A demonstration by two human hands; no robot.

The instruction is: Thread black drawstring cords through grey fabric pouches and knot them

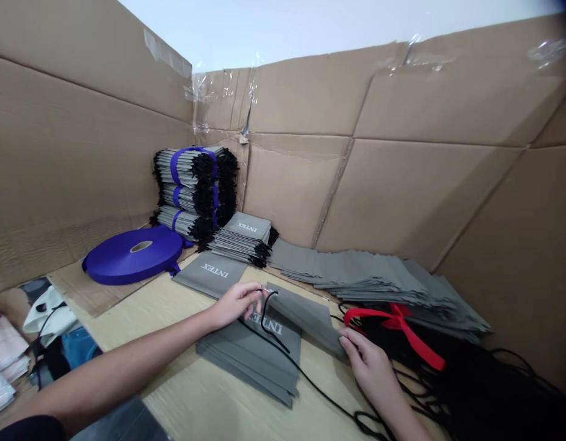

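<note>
My left hand (pixel 237 304) is closed in a pinch at the near left corner of a grey fabric pouch (pixel 308 313). A thin shiny metal piece (pixel 265 289) shows at its fingertips, with a black cord (pixel 263 315) looping down from there. Between thumb and fingers, my right hand (pixel 363 358) grips the opposite end of the same pouch, which is stretched between both hands. Below it lies a fanned stack of grey pouches (pixel 246 355) with white INTEX print, partly covered by my left hand and the cord.
A flat INTEX pouch (pixel 214 274) and a corded pile (pixel 246 236) lie beyond. Purple-tied bundles (pixel 184 193) stand behind a purple ribbon roll (pixel 127 257). At right are grey fabric pieces (pixel 356 269), a red ribbon (pixel 416 343) and black cords (pixel 489 392). Cardboard walls (pixel 292 177) enclose the table.
</note>
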